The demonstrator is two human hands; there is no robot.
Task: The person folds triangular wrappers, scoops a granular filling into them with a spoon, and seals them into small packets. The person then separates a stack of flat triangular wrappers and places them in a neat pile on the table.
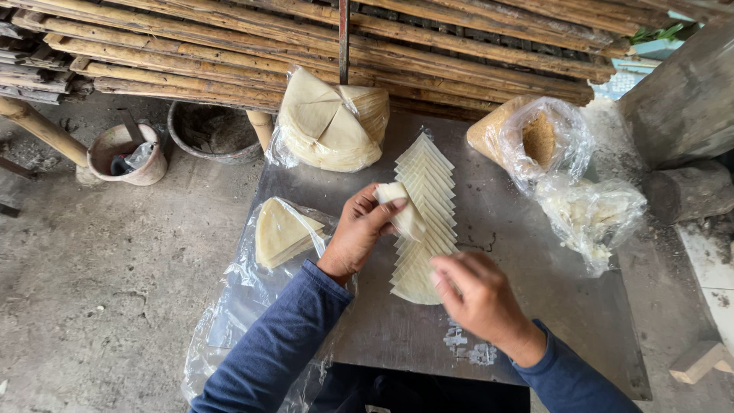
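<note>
A long fanned row of pale triangular wrapper sheets (427, 200) lies on a grey metal tabletop (527, 268). My left hand (358, 232) is shut on a small stack of these pale sheets (401, 209), held at the left edge of the row. My right hand (475, 294) rests with fingers spread on the near end of the row. Both arms wear blue sleeves.
A clear bag with stacked round wrappers cut in quarters (330, 120) sits at the table's far side. Another open bag with wedge sheets (281, 232) lies left. Bags of brown crumbs (537, 138) and white filling (592, 214) lie right. Bamboo poles (229, 53), two buckets (126, 153) stand behind.
</note>
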